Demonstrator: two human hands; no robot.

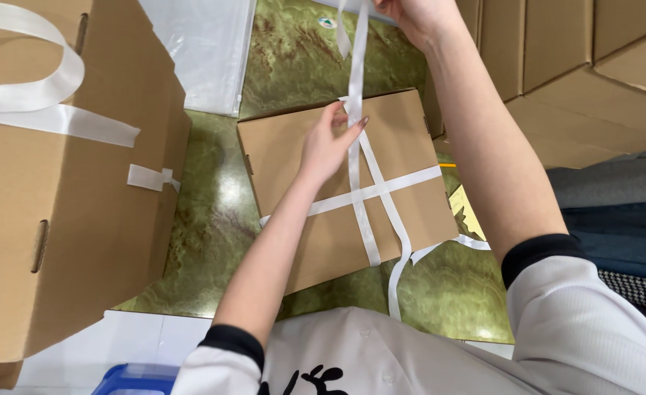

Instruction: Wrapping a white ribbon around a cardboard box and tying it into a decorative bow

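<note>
Floor [213, 212]: green marbled slab, runs under everything mid-frame.
Big carton [59, 205]: tall brown box at left, nearly fills that side; hand slot in its wall, white strapping [45, 95] looped over its top, w/ a short stub of strap lower on its right edge.
Stacked cartons [579, 66]: more brown cardboard far right, flaps angled.
Plastic sheet [206, 51]: clear film, far side, btwn big carton and flat box.
Flat box [352, 183]: brown, shut, lying flat on floor at centre, slightly skewed; far edge towards the plastic sheet, near edge close to the person.
White strap [370, 192]: crossed over the box lid, one band left-to-right, two running near-to-far; loose tails drop off the near right corner onto the floor. One length rises straight up from the far edge of the box.
Left hand [329, 146]: on the lid near far edge, palm down, fingers [352, 126] curled, tips pinching the strap right where it leaves the box.
Right hand [414, 16]: up high at far top, partly cut off by frame; closed round the upper end of the rising strap, pulled taut. Exact finger spread – can't tell.
Blue bin [136, 379]: corner only, near left, on white tile.
</note>
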